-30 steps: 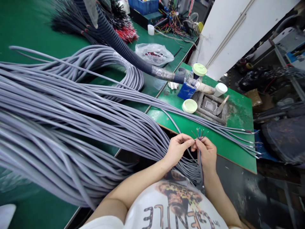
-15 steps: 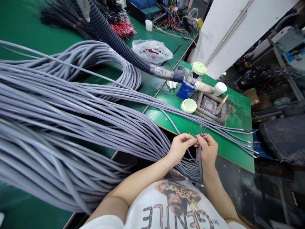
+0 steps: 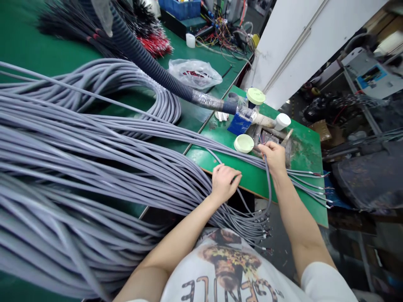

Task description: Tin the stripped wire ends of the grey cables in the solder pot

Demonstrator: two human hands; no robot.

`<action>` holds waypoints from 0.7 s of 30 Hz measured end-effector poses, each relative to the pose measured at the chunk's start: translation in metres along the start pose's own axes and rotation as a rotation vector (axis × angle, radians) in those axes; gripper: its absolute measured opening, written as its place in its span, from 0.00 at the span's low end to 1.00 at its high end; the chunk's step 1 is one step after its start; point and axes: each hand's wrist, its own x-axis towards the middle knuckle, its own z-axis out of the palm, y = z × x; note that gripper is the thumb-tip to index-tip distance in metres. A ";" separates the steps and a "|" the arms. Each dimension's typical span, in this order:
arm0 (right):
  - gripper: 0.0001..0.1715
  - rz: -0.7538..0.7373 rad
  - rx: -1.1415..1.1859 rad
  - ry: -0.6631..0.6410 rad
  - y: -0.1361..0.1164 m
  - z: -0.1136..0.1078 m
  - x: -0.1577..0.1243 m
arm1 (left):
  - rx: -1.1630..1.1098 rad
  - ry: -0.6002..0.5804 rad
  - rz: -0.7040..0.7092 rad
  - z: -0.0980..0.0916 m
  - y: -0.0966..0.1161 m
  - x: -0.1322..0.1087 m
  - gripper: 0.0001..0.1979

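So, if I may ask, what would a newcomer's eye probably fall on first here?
Most likely the mass of grey cables, sweeping across the left half of the view. Next might come the dark ribbed hose, slanting down from the top left toward the green board. Then perhaps the right hand, right of centre, gripping one cable with thin wires fanned from its end.

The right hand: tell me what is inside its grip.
The right hand pinches a grey cable; thin coloured wires splay out beyond the grip. The pinched stretch itself is covered by the fingers, so its condition there cannot be seen.
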 end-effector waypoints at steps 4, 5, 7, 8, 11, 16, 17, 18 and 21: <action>0.16 -0.022 -0.170 -0.075 0.013 0.013 0.031 | 0.103 -0.037 0.099 0.009 -0.010 -0.010 0.05; 0.16 -0.025 -0.189 -0.093 0.016 0.016 0.035 | 0.112 -0.036 0.107 0.010 -0.011 -0.012 0.05; 0.15 -0.031 -0.226 -0.124 0.021 0.019 0.041 | 0.123 -0.036 0.116 0.010 -0.012 -0.013 0.06; 0.15 -0.034 -0.248 -0.136 0.023 0.021 0.044 | 0.128 -0.037 0.119 0.010 -0.012 -0.012 0.06; 0.13 -0.044 -0.308 -0.161 0.027 0.023 0.049 | 0.137 -0.041 0.125 0.009 -0.012 -0.011 0.06; 0.11 -0.063 -0.357 -0.173 0.025 0.025 0.051 | 0.140 -0.030 0.128 0.009 -0.013 -0.010 0.06; 0.11 -0.066 -0.358 -0.170 0.023 0.023 0.050 | 0.140 -0.028 0.130 0.009 -0.013 -0.011 0.06; 0.12 -0.071 -0.359 -0.163 0.020 0.020 0.050 | 0.140 -0.028 0.131 0.009 -0.013 -0.011 0.06; 0.13 -0.088 -0.349 -0.085 0.017 -0.001 0.050 | 0.139 -0.026 0.129 0.009 -0.013 -0.011 0.06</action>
